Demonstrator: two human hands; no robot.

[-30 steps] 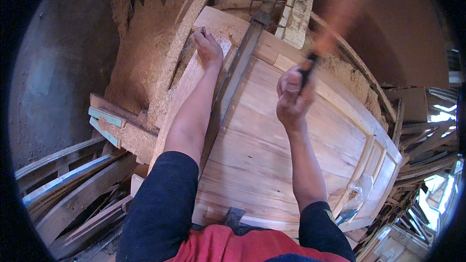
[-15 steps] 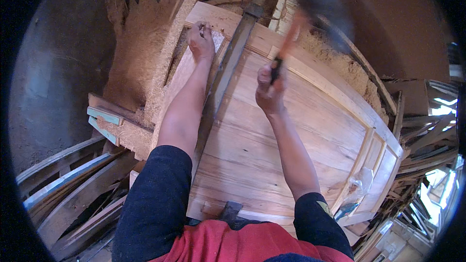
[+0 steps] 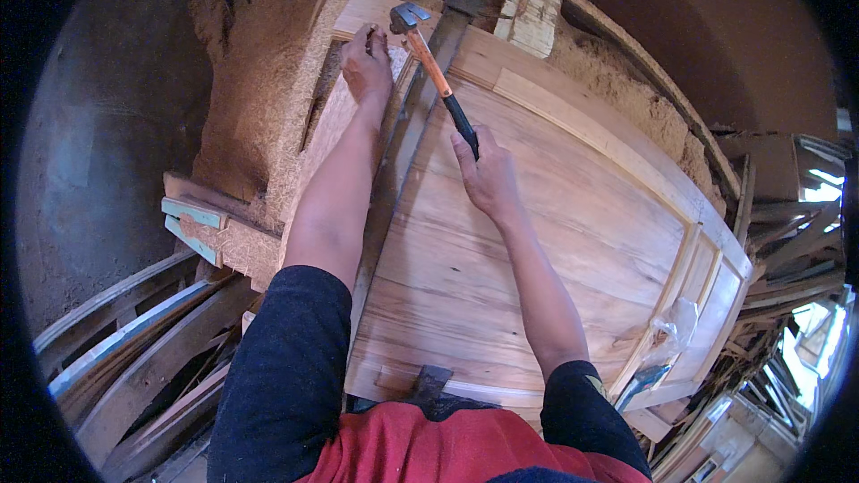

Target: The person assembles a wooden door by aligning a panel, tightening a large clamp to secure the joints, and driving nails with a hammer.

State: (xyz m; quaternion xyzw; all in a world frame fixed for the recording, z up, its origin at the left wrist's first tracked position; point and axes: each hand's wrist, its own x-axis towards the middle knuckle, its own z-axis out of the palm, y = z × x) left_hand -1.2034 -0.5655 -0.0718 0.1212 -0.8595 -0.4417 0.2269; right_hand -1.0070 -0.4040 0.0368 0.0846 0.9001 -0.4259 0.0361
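My right hand (image 3: 489,181) is wrapped round the black grip of a claw hammer (image 3: 435,70) with an orange shaft. The hammer's head is beside the fingertips of my left hand (image 3: 367,72), over the far left end of a pale wooden panelled door (image 3: 510,250). My left fingers are pinched together at the frame's far left corner. What they hold, if anything, is too small to make out. Between my forearms a long metal clamp bar (image 3: 403,165) crosses the door, its near jaw (image 3: 431,382) at the edge by my body.
A clear plastic bag (image 3: 677,324) lies on the door's right part. Sawdust (image 3: 608,80) is heaped behind the door, near a pale wood block (image 3: 534,4). Curved boards (image 3: 143,367) are stacked at lower left, and wood scraps (image 3: 787,259) pile up at right.
The hammer has swung down and left from its raised, blurred position to beside my left fingertips. My right hand has shifted slightly; my left hand stays at the corner.
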